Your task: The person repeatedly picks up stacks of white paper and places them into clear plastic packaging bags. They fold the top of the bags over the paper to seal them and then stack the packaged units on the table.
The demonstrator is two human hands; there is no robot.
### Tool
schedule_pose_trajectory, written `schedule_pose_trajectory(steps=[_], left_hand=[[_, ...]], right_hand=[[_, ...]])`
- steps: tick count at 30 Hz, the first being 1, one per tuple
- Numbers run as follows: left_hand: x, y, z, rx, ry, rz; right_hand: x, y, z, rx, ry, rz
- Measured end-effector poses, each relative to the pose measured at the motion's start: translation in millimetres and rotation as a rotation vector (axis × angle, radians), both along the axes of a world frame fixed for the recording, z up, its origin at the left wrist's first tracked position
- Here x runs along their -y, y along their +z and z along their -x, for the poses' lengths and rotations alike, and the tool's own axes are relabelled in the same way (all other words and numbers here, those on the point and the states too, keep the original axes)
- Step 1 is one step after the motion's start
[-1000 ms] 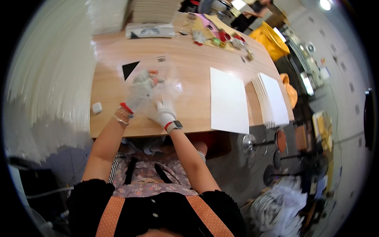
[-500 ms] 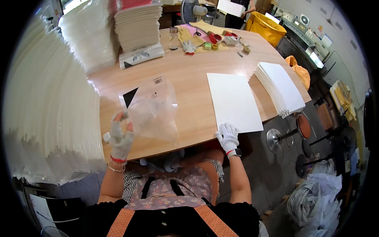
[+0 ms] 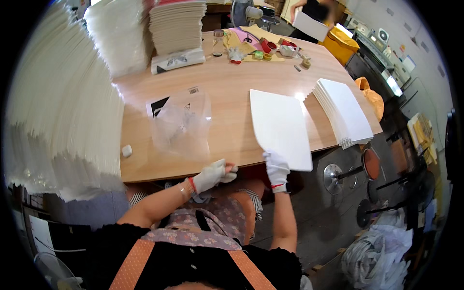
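Observation:
My right hand (image 3: 277, 167), in a white glove, grips the near corner of a flat white board (image 3: 280, 126) lying on the wooden table (image 3: 232, 101). My left hand (image 3: 215, 175), also gloved, hovers at the table's front edge with its fingers loosely curled and nothing in it. A clear plastic bag (image 3: 181, 125) lies on the table just beyond the left hand, partly over a black and white card (image 3: 158, 106).
A fanned stack of white boards (image 3: 344, 112) sits at the right edge. Tall piles of white sheets (image 3: 63, 125) stand at the left, more stacks (image 3: 176, 24) at the back. Tape rolls and small items (image 3: 270, 48) clutter the far side. A small white block (image 3: 126, 151) lies near the front left. Stools (image 3: 369, 164) stand to the right.
My left hand has let go of the plastic bag and moved right along the table edge. My right hand has risen from below the edge and taken hold of the white board's corner.

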State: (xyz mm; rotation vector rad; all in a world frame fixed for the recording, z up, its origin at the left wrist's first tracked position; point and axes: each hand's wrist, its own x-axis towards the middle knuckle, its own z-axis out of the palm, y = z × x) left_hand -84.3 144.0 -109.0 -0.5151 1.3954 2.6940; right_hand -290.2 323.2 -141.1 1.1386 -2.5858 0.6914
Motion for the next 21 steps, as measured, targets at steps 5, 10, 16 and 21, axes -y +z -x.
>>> schedule_pose_trajectory(steps=[5, 10, 16, 21], left_hand=[[-1.0, -21.6, 24.5, 0.183, 0.040, -0.295], [23.7, 32.0, -15.6, 0.213, -0.281, 0.805], [-70.5, -56.3, -51.6, -0.029, 0.036, 1.971], [5.7, 76.7, -57.4, -0.363, -0.040, 1.435]], right_hand=[[-11.3, 64.3, -104.1, 0.112, 0.612, 0.052], [-105.0, -43.7, -60.4, 1.437, -0.067, 0.548], [18.2, 25.3, -188.8, 1.335, 0.086, 1.169], [10.9, -24.4, -157.2, 1.198, 0.193, 1.132]])
